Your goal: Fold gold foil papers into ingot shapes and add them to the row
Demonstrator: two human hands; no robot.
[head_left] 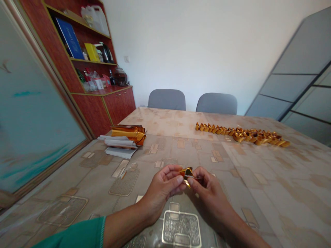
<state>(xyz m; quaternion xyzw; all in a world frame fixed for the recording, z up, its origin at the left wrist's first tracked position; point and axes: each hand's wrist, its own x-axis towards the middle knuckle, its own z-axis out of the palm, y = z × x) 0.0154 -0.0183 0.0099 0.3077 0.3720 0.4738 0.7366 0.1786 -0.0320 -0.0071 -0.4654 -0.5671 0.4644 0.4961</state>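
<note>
Between my two hands, just above the tabletop, is a small piece of folded gold foil paper point(188, 171), with a hollow opening facing up. My left hand point(165, 184) pinches its left end between thumb and fingers. On the right end, my right hand point(207, 184) is closed, thumb pressed against the near edge. My fingers cover part of the folds. To the far left lies a stack of curled gold foil sheets point(125, 131), with grey-white paper sheets point(121, 146) in front of it. Rows of folded gold paper ingots point(241, 134) stand at the far right.
A patterned tablecloth point(155, 151) covers the large table. Two grey chairs point(167, 99) stand at its far side, before a white wall. At the left are a reddish wooden cabinet point(117, 103) with bottles and a kettle point(105, 51), and a frosted glass door point(38, 103).
</note>
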